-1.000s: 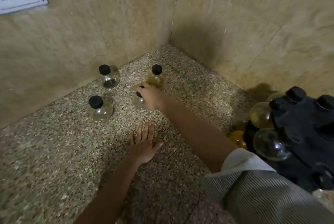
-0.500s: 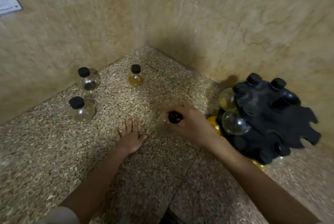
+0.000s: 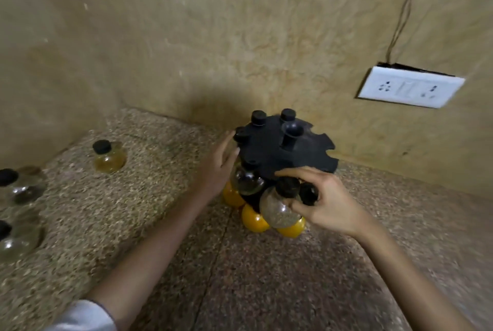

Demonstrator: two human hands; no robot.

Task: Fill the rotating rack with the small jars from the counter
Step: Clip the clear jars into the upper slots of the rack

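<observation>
**A:** You had the clear jar (image 3: 278, 210) pinched at its black cap by your right hand (image 3: 326, 204), thumb and forefinger closed round the neck, right at the near rim of the rotating rack (image 3: 288, 151). How would you have seated it well?

**B:** You needed the neck lined up with an open notch in the rack's edge, then slid inward level, so the cap rode above the disc and the bulb hung below. The jar was tilted a little toward you, so straightening it first would have been wise. I would judge the risk lay in knocking the hanging jar just to its left.

**A:** And your left hand (image 3: 217, 167)?

**B:** It held nothing. The palm and spread fingers lay flat against the rack's left side, apparently bracing it so it would not spin while you pushed. Keep that pressure gentle, since the rack turns.

**A:** Was the notch free?

**B:** Hard to say; your fingers and the cap hid that spot, though empty notches showed round the right edge.

**A:** What else was left?

**B:** An amber jar (image 3: 109, 158) stood well apart on the tabletop (image 3: 266, 277) to the left, and two more clear jars (image 3: 20, 186) sat at the left edge of view.
</observation>
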